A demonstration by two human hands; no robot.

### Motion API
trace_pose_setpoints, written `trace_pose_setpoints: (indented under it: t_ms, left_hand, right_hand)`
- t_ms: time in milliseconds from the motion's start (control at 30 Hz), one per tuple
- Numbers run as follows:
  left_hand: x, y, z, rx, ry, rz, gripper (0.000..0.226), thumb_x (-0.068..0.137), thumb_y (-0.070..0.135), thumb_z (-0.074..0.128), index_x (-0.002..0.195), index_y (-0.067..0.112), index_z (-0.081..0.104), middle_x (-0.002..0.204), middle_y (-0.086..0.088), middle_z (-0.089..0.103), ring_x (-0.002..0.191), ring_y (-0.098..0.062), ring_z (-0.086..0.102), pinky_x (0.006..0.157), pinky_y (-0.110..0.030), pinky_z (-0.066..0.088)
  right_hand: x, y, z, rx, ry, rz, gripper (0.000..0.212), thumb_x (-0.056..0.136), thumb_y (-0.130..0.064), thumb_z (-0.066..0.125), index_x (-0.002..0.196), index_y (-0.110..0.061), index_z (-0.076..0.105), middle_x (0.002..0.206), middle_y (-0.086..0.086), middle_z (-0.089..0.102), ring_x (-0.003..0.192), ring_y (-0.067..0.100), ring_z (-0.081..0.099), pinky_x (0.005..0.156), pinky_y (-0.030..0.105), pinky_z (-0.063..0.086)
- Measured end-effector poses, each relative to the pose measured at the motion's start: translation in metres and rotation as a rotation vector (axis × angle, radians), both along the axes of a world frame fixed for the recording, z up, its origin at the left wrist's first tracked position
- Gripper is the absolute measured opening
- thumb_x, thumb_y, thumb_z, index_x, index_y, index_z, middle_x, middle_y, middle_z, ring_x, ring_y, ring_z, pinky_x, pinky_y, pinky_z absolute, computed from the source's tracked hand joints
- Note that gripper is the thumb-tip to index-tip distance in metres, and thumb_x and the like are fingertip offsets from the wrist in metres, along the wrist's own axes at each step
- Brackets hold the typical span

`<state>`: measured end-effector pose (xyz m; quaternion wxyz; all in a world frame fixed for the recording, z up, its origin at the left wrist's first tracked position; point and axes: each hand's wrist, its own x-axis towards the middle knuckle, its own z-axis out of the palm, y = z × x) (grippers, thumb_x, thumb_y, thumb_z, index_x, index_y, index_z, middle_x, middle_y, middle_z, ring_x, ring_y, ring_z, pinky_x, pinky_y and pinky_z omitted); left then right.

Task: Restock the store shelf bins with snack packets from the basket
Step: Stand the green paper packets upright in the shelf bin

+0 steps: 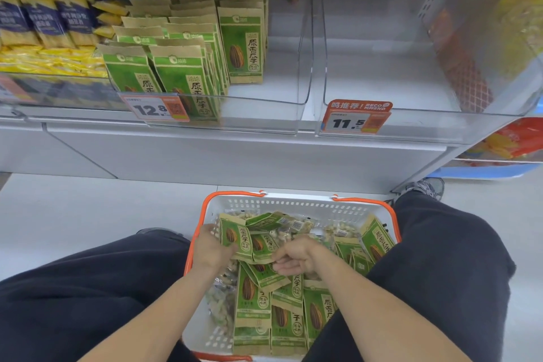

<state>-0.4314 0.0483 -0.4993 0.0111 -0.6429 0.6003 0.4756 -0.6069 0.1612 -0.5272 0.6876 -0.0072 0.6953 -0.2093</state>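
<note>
A white basket with an orange rim (pixel 293 205) sits on the floor between my knees, full of green sunflower-seed packets (pixel 252 300) and clear nut packets. My left hand (pixel 210 250) grips a couple of green packets (pixel 235 239) at their left edge, just above the pile. My right hand (pixel 295 257) pinches the lower edge of the same packets. On the shelf above, a clear bin (pixel 264 109) holds upright rows of the same green packets (pixel 182 73) on its left side. Its right part is bare. A second clear bin (pixel 411 123) to the right holds nothing.
Blue and yellow packets (pixel 44 26) fill the bin at far left. Price tags 12.8 (pixel 155 109) and 11.5 (pixel 357 117) hang on the bin fronts. My dark-trousered legs flank the basket. Red packets (pixel 511 138) lie on a lower shelf at right.
</note>
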Motion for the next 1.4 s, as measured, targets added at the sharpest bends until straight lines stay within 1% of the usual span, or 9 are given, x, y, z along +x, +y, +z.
trace_pose_setpoints:
  t_ms: [67,133,333,433,667,900,1033,1267,1400]
  left_hand:
    - [-0.002,0.0,0.013,0.161,-0.015,-0.033,0.032,0.076,0.003,0.081,0.103,0.006,0.066,0.106,-0.012,0.072,0.089,-0.022,0.067,0.075,-0.028,0.052]
    - [0.0,0.0,0.02,0.278,-0.02,-0.096,0.016,0.078,-0.002,0.078,0.087,0.01,0.07,0.09,-0.006,0.074,0.082,-0.019,0.069,0.067,-0.026,0.055]
    - [-0.003,0.004,0.031,0.379,0.043,-0.113,0.03,0.079,-0.013,0.07,0.099,0.009,0.064,0.095,-0.008,0.073,0.08,-0.02,0.072,0.06,-0.03,0.061]
    - [-0.01,0.008,0.035,0.383,0.064,-0.154,0.038,0.074,-0.015,0.07,0.104,0.007,0.066,0.095,-0.007,0.074,0.086,-0.023,0.072,0.067,-0.037,0.062]
    - [-0.045,0.022,0.066,0.487,0.313,-0.101,0.059,0.081,-0.023,0.056,0.127,0.014,0.051,0.117,-0.01,0.069,0.1,-0.03,0.071,0.087,-0.046,0.059]
    - [-0.076,0.041,0.112,0.277,0.477,0.011,0.063,0.085,-0.028,0.044,0.113,0.028,0.05,0.107,-0.005,0.07,0.087,-0.022,0.074,0.068,-0.034,0.062]
    - [-0.081,0.039,0.128,0.291,0.516,0.014,0.066,0.085,-0.03,0.039,0.122,0.024,0.046,0.111,-0.009,0.068,0.086,-0.027,0.074,0.07,-0.035,0.062]
    - [-0.082,0.043,0.142,0.553,0.68,-0.219,0.081,0.079,-0.033,0.045,0.134,0.027,0.044,0.12,-0.017,0.069,0.108,-0.039,0.067,0.092,-0.047,0.057]
    - [-0.086,0.041,0.15,0.471,0.704,-0.298,0.07,0.075,-0.001,0.073,0.134,0.025,0.045,0.119,-0.017,0.069,0.108,-0.038,0.067,0.093,-0.05,0.055]
  right_hand:
    - [-0.004,0.0,0.007,0.013,-0.058,0.096,0.017,0.089,-0.007,0.071,0.104,-0.002,0.063,0.091,0.009,0.071,0.082,0.017,0.072,0.081,0.029,0.061]
    - [-0.009,0.0,0.02,0.023,-0.066,0.219,0.02,0.091,-0.009,0.069,0.108,-0.001,0.063,0.091,0.009,0.071,0.088,0.018,0.072,0.084,0.03,0.06]
    - [-0.034,0.013,0.066,-0.057,0.13,0.517,0.035,0.096,-0.006,0.063,0.126,0.009,0.054,0.101,0.019,0.075,0.084,0.023,0.075,0.081,0.035,0.062]
    - [-0.049,0.033,0.085,-0.147,0.134,0.454,0.038,0.098,-0.003,0.057,0.135,0.0,0.047,0.107,0.019,0.074,0.088,0.022,0.076,0.076,0.032,0.062]
    - [-0.066,0.065,0.095,-0.356,0.083,0.225,0.037,0.098,-0.001,0.055,0.134,-0.009,0.047,0.109,0.015,0.074,0.095,0.023,0.075,0.091,0.043,0.059]
    - [-0.072,0.066,0.116,-0.569,0.08,0.08,0.029,0.098,0.001,0.055,0.121,-0.017,0.05,0.11,0.018,0.073,0.091,0.025,0.074,0.085,0.035,0.059]
    - [-0.075,0.062,0.132,-0.681,0.082,0.034,0.03,0.098,0.004,0.054,0.123,-0.011,0.05,0.107,0.023,0.073,0.089,0.029,0.074,0.09,0.041,0.059]
    - [-0.067,0.054,0.138,-0.675,0.193,0.037,0.042,0.098,-0.001,0.057,0.134,-0.01,0.037,0.09,0.014,0.075,0.082,0.025,0.074,0.089,0.045,0.059]
    - [-0.064,0.05,0.143,-0.717,0.368,0.18,0.045,0.099,-0.01,0.058,0.136,-0.02,0.034,0.098,0.008,0.074,0.085,0.017,0.075,0.087,0.047,0.059]
